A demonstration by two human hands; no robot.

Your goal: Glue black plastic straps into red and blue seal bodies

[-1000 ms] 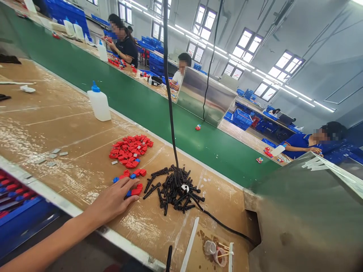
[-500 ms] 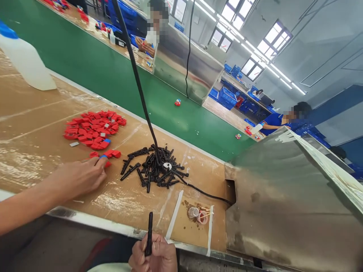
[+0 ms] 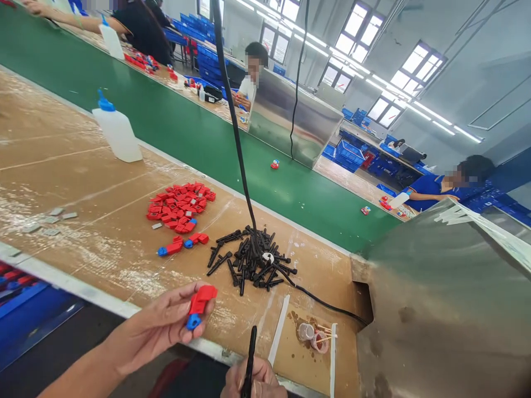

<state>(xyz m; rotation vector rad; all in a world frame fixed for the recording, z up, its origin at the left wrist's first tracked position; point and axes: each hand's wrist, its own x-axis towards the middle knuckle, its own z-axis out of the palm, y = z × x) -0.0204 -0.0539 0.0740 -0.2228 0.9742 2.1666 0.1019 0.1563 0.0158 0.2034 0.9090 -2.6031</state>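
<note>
Between the thumb and fingers of my left hand (image 3: 161, 323) is a small red and blue plastic part (image 3: 199, 305), held just above the table's front edge. At the bottom of the view, my right hand (image 3: 254, 378) grips a black stick-like plastic part (image 3: 250, 359) that points upward. A pile of red parts (image 3: 180, 204) lies on the table, with two red and blue pieces (image 3: 171, 246) in front of it. To its right is a heap of similar black parts (image 3: 251, 260), with a black cable crossing over it.
A white bottle with a blue cap (image 3: 120, 132) stands by the green conveyor belt (image 3: 257, 177). Small cups (image 3: 306, 331) with sticks sit between white tape strips. A metal panel (image 3: 435, 309) closes off the right. Grey pieces (image 3: 52, 218) lie at left; co-workers sit across the belt.
My left hand has lifted a red and blue part from beside the red pile and brought it toward my right hand. The camera view has turned left.
</note>
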